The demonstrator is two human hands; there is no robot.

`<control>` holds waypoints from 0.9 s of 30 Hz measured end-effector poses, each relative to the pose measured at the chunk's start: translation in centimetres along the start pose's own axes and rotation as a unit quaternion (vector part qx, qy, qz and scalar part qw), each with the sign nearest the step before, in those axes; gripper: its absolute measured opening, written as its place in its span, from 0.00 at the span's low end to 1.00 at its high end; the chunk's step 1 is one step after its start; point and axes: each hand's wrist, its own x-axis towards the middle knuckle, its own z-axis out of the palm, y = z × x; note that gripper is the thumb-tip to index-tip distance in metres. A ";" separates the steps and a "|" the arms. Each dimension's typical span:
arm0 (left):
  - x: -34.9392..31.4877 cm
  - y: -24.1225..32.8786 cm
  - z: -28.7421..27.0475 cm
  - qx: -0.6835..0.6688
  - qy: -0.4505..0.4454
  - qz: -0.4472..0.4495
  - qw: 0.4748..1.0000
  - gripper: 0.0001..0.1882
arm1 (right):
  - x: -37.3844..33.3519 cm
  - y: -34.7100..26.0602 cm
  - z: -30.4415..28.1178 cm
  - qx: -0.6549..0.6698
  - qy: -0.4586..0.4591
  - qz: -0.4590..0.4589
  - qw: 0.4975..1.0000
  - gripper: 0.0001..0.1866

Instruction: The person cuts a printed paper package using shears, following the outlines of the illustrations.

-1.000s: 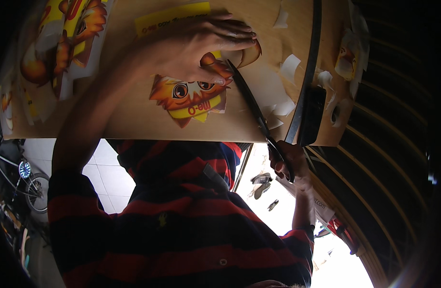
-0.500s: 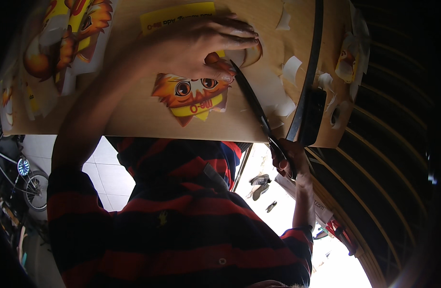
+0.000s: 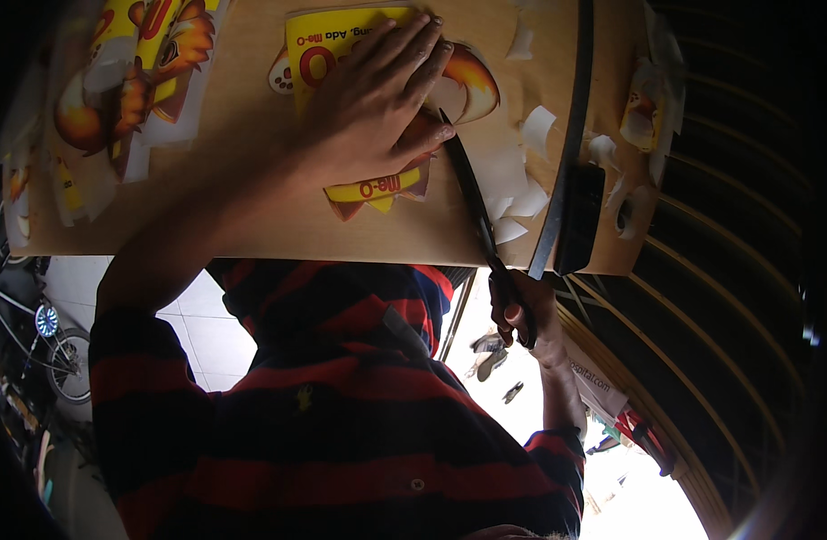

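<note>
A printed cartoon cat cutout (image 3: pixel 372 187) in orange and yellow lies on the brown tabletop. My left hand (image 3: pixel 368 108) rests flat across it with fingers stretched out, hiding most of the cat's face. To the right, the cutout's orange-edged tail (image 3: pixel 481 85) shows beyond my fingertips. My right hand (image 3: pixel 532 315), at the table's front edge, is closed round the handles of long black scissors (image 3: pixel 472 193). Their tip lies at the cutout's edge, close to my left thumb, and the blades look nearly together.
More cat cutouts (image 3: pixel 134 76) are piled at the left. White paper scraps (image 3: pixel 539 130) lie right of the scissors, beside a long dark strip (image 3: pixel 571 117) and a black rectangular object (image 3: pixel 583 216). A bicycle wheel (image 3: pixel 70 364) stands below the table at left.
My left hand has flattened onto the cutout, which has shifted and shows more of its yellow part. The scissors and my right hand have moved slightly left and toward me.
</note>
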 end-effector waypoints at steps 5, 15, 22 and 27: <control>0.8 -0.9 -0.9 0.006 -0.079 0.072 0.994 0.38 | -0.2 -0.1 -1.0 -0.010 -0.014 0.011 1.000 0.25; 2.8 -2.9 -1.4 0.001 -0.192 0.164 0.968 0.43 | 1.1 -1.5 -4.1 -0.007 -0.046 0.089 0.995 0.17; 3.1 -3.1 -0.9 0.003 -0.201 0.189 0.961 0.42 | 1.5 -1.1 -6.0 -0.054 -0.060 0.081 0.993 0.10; 3.2 -3.0 -0.9 -0.012 -0.197 0.182 0.963 0.42 | 1.8 -1.6 -6.1 -0.104 -0.049 0.083 0.990 0.10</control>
